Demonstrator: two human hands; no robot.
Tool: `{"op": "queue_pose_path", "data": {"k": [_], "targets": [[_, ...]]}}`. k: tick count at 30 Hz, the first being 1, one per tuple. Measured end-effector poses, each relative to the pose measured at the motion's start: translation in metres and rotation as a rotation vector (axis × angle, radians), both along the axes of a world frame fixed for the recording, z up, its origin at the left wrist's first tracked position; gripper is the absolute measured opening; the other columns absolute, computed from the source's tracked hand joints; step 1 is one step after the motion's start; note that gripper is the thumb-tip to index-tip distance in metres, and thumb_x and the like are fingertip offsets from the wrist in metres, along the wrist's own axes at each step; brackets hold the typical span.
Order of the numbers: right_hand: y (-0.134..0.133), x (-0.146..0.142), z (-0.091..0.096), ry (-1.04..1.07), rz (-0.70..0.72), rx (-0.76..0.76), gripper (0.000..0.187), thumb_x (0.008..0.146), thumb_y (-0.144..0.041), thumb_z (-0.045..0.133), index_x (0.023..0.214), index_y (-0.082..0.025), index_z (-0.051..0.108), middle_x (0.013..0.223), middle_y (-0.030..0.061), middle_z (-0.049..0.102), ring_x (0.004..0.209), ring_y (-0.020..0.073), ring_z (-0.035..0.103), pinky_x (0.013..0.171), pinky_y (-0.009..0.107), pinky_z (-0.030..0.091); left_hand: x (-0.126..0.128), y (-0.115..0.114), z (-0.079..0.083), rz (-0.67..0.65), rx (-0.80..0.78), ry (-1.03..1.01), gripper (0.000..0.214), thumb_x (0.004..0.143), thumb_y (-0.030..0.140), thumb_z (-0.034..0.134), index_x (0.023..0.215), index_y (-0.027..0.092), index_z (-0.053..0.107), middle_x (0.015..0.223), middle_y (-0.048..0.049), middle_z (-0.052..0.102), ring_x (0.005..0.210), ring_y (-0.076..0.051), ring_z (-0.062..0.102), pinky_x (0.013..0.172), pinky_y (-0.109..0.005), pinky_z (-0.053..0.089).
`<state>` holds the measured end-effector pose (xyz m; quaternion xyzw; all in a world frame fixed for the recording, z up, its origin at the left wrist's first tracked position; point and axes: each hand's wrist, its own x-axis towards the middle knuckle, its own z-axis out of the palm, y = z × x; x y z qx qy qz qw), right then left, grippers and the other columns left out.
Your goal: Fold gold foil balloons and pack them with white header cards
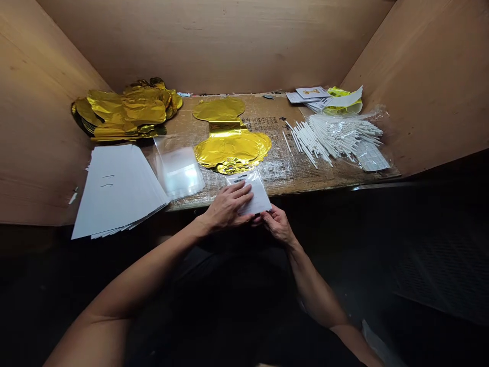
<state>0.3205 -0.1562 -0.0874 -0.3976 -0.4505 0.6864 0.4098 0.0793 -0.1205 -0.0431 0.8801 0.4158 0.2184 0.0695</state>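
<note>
My left hand [228, 206] lies flat, fingers stretched, on top of a small clear bag holding a white card [256, 194] at the table's front edge. At the bag's near corner my right hand [278, 224] pinches its edge. Just beyond the bag, a flat gold foil balloon [227, 137] is spread on the taped cardboard table top [282, 168]. A stack of clear plastic bags [179, 171] sits just left of my left hand.
A stack of white sheets [118, 191] overhangs the front left edge. A pile of gold foil balloons [126, 109] fills the back left. White sticks [334, 137] on plastic lie at right, with printed cards [311, 95] behind. Wooden walls enclose three sides.
</note>
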Motion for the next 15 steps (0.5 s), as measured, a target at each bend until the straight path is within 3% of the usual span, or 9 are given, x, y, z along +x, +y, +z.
{"op": "queue_pose_path", "data": {"k": [2,5,7,11,15], "targets": [[-0.002,-0.002,-0.002,-0.042,-0.079,0.041,0.039,0.092,-0.057,0.079,0.094,-0.021,0.066,0.075,0.0034,0.078,0.065,0.0202,0.078,0.064,0.030,0.062,-0.002,0.005,-0.003,0.067,0.025,-0.047,0.044,0.098,0.041,0.067,0.135,0.018,0.073,0.151,-0.0124,0.068,0.150,-0.034,0.055,0.121,-0.050,0.046],[-0.001,-0.008,-0.005,-0.096,-0.195,0.017,0.043,0.089,-0.060,0.080,0.089,-0.021,0.064,0.067,-0.0001,0.073,0.052,0.0166,0.071,0.052,0.026,0.056,-0.006,0.010,-0.002,0.116,0.028,-0.084,0.041,0.098,0.037,0.066,0.134,0.018,0.072,0.146,-0.0122,0.071,0.147,-0.033,0.059,0.118,-0.050,0.048],[0.002,-0.013,-0.007,-0.114,-0.167,-0.022,0.046,0.084,-0.062,0.083,0.090,-0.020,0.065,0.066,-0.0004,0.071,0.047,0.0146,0.066,0.046,0.024,0.050,-0.006,0.007,0.001,0.110,0.017,-0.086,0.045,0.096,0.037,0.069,0.137,0.019,0.071,0.143,-0.0126,0.073,0.143,-0.033,0.062,0.113,-0.050,0.052],[0.006,-0.024,-0.010,-0.100,-0.042,-0.002,0.049,0.081,-0.063,0.083,0.096,-0.018,0.069,0.071,0.0006,0.072,0.046,0.0129,0.062,0.045,0.025,0.050,-0.004,-0.007,0.004,0.088,0.016,-0.091,0.045,0.095,0.037,0.070,0.137,0.020,0.071,0.138,-0.0124,0.076,0.137,-0.034,0.067,0.105,-0.050,0.054],[0.003,-0.036,-0.014,-0.149,-0.097,0.081,0.046,0.089,-0.064,0.073,0.080,-0.019,0.067,0.061,-0.0012,0.063,0.044,0.0103,0.053,0.043,0.024,0.045,-0.002,-0.016,0.002,0.070,0.028,-0.085,0.044,0.098,0.042,0.069,0.136,0.020,0.072,0.137,-0.0137,0.076,0.137,-0.035,0.067,0.102,-0.049,0.055]]}}
